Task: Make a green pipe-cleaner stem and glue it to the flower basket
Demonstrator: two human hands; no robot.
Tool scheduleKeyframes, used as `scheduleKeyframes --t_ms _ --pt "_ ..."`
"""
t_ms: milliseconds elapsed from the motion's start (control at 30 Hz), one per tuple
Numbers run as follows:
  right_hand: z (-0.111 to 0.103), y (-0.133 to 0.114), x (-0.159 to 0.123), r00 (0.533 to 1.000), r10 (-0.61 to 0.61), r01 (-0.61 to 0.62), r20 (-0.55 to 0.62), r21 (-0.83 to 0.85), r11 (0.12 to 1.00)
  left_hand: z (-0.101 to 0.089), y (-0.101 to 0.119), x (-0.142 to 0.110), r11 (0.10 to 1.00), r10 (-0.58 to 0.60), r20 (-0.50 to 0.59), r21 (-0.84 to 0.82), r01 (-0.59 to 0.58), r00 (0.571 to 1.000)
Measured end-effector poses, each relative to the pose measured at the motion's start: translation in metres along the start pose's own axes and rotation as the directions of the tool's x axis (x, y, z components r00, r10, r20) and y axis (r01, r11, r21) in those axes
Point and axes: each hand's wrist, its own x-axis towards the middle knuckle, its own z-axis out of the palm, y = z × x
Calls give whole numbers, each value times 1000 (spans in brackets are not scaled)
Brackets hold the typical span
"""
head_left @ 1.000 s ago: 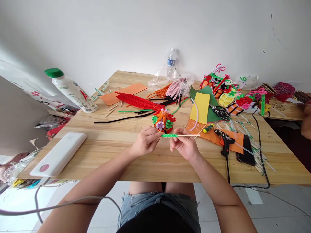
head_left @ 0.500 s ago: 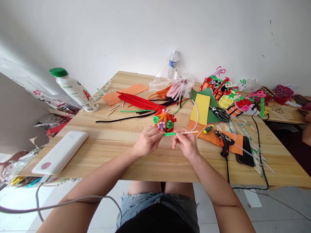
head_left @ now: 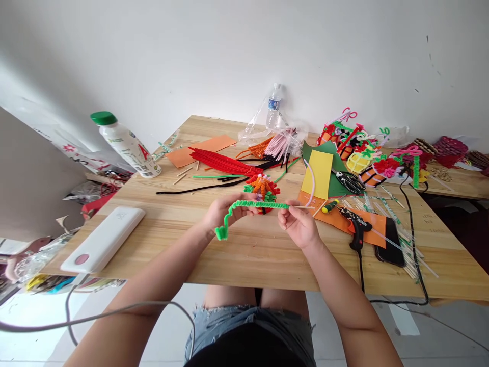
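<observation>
My right hand is closed, pinching a thin wooden stick together with the end of a green pipe cleaner. The pipe cleaner is coiled along the stick, and its loose left end curves down to a fuzzy tip. Behind this coil is my left hand, its fingers apart and curved; the coil crosses in front of them unbroken. Just beyond the hands stands a pipe-cleaner flower piece in orange, red, green and lilac, partly covered by the coil and my left fingers.
A red pipe-cleaner bundle lies behind. To the right are scissors, a glue gun, a phone and finished flower pieces. A power bank and a green-capped bottle are at left.
The green coil is now drawn out long, its free end hanging to the left. My left fingers, pinching the coil before, have spread behind it. My right hand still grips the stick.
</observation>
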Motion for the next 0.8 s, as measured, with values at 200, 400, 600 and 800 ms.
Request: scheduleKeyframes --t_ms 200,400,600,800 --pt "4 16 -7 987 -143 155 79 -174 972 26 -21 -6 982 161 21 -107 -158 987" --pt "-4 12 -11 922 -75 206 379 -317 926 27 -9 -8 962 252 -112 -76 -261 961" --pt "1 7 -14 946 119 80 302 -572 817 24 -3 -7 928 372 -166 43 -370 913" --pt "16 27 -20 977 44 111 210 -670 734 28 -22 -9 947 299 -77 142 -286 951"
